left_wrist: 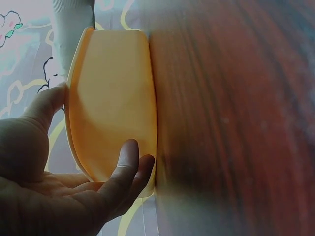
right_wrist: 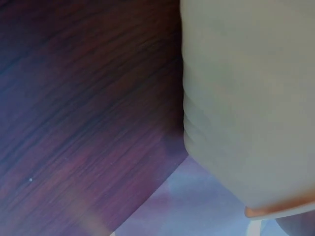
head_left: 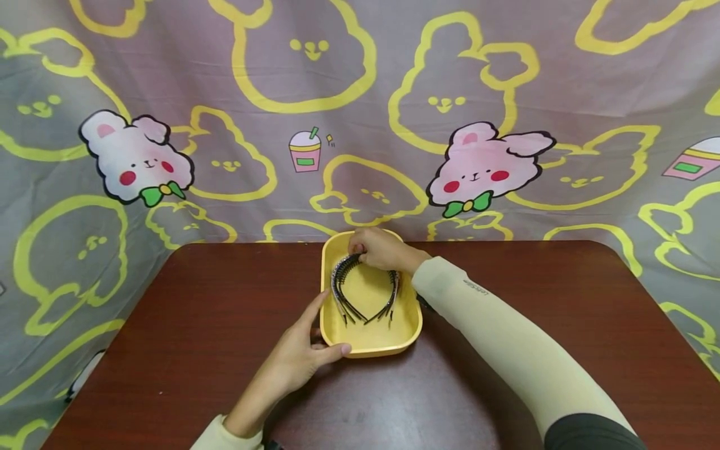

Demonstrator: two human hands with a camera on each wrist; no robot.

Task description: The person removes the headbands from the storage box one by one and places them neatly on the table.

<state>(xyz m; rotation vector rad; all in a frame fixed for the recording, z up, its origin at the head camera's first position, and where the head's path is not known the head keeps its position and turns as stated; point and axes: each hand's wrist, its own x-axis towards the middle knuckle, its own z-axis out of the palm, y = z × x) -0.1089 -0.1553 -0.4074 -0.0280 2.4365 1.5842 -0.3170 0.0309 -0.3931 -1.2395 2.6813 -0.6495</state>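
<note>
A yellow plastic basin (head_left: 382, 345) sits on the table by its far edge. Inside lie several dark headbands (head_left: 339, 289), nested together, with comb teeth along the inner curve and shiny trim on an outer one. My right hand (head_left: 384, 248) reaches over the far end of the basin and pinches the headbands at the top of their arch; some fingertips are hidden. At the near left corner, my left hand (head_left: 298, 355) holds the basin, thumb on the near rim. The left wrist view shows that hand's fingers (left_wrist: 129, 158) against the basin's outer wall (left_wrist: 115, 93).
A reddish-brown wooden table (head_left: 225, 300) extends to both sides of the basin. Behind it hangs a grey curtain (head_left: 360, 137) printed with cartoon animals. The pale right sleeve (right_wrist: 246, 98) fills much of the right wrist view, hiding the hand there.
</note>
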